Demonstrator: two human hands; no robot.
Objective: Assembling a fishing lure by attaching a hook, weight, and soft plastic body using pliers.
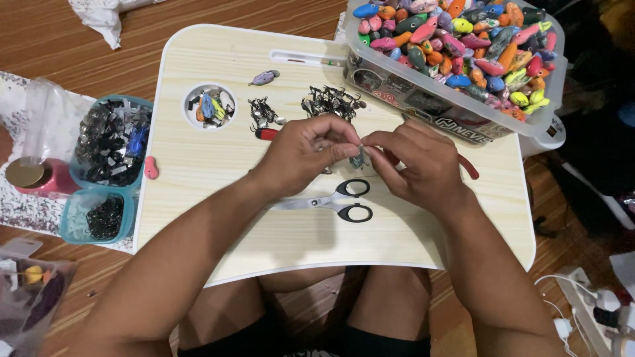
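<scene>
Head view: tiny metallic lure (358, 158) (partly hidden)

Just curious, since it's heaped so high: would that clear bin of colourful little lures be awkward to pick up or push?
The clear bin probably feels heavy for its size, being heaped with lures. Tipped, the top ones would likely spill. It overhangs the lap table's back edge, so a push could perhaps topple it.

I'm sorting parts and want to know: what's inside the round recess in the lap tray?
The round recess in the lap tray holds a small heap of lure bodies, orange, blue and yellow-green, mixed with dark metal hooks. What lies beneath the heap is covered.
</scene>
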